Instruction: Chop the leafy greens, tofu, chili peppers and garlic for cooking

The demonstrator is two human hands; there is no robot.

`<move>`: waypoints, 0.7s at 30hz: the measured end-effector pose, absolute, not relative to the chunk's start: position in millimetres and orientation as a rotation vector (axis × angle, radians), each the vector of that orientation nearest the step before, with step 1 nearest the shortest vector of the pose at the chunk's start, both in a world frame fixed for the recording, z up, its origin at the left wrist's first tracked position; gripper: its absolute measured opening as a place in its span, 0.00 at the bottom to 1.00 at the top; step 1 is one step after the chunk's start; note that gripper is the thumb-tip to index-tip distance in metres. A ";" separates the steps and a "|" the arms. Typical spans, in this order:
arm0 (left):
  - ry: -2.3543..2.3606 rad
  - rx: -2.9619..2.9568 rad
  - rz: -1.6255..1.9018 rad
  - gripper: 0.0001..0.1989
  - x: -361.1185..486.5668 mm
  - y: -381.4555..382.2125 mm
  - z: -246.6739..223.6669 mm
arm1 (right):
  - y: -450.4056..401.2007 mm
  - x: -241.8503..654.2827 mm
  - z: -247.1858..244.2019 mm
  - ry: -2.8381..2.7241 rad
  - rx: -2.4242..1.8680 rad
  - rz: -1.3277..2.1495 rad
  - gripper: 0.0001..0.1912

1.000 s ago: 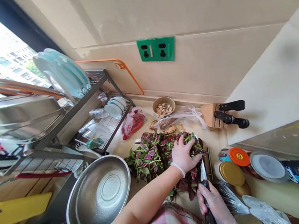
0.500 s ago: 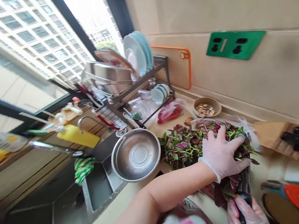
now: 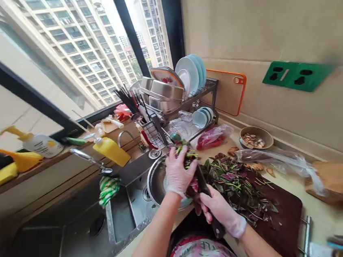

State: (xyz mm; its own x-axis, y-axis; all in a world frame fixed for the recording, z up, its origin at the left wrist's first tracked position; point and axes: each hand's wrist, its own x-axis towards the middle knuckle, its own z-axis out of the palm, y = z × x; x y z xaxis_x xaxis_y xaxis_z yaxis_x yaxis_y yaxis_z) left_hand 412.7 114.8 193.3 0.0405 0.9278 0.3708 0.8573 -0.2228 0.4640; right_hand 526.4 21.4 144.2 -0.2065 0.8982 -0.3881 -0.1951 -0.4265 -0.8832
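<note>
My gloved left hand [image 3: 179,172] presses a bunch of red-green leaves [image 3: 189,153] against the knife blade, over the metal colander [image 3: 157,183] beside the sink. In my gloved right hand [image 3: 219,207] is the black handle of the knife [image 3: 204,182], whose blade points up and away. More leaves and cut stems [image 3: 238,182] lie heaped on the dark cutting board [image 3: 284,214], to the right of the knife. The leaves hide part of the blade and of the colander.
The sink [image 3: 78,232] is at the left, a dish rack [image 3: 214,95] behind. A brown bowl [image 3: 256,136], a plastic bag [image 3: 282,162] and a red-filled bag [image 3: 213,137] sit behind the board. A yellow bottle [image 3: 111,151] stands behind the sink.
Both hands have moved left from the board to the colander, carrying the knife and some leaves. The pile on the board is smaller, and more of the board shows. The view has shifted.
</note>
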 end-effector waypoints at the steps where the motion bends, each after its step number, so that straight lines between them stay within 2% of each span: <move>1: 1.947 2.106 0.982 0.27 398.9 117.3 181.5 | 29.1 519.1 144.2 -0.979 -1.251 1.766 0.11; 5: 2.085 1.861 0.874 0.26 356.7 126.8 133.7 | 52.6 507.5 139.3 -1.162 -1.394 1.751 0.06; 11: 2.035 1.884 0.115 0.26 341.5 127.0 97.7 | 50.4 535.3 145.7 -1.375 -1.546 1.540 0.04; 17: 1.913 1.984 -0.304 0.32 345.0 119.0 128.4 | 32.5 583.1 152.6 -1.339 -1.570 1.367 0.07; 21: 1.964 2.176 -0.325 0.31 359.1 109.3 174.9 | 0.0 630.8 145.9 -1.075 -1.696 1.166 0.11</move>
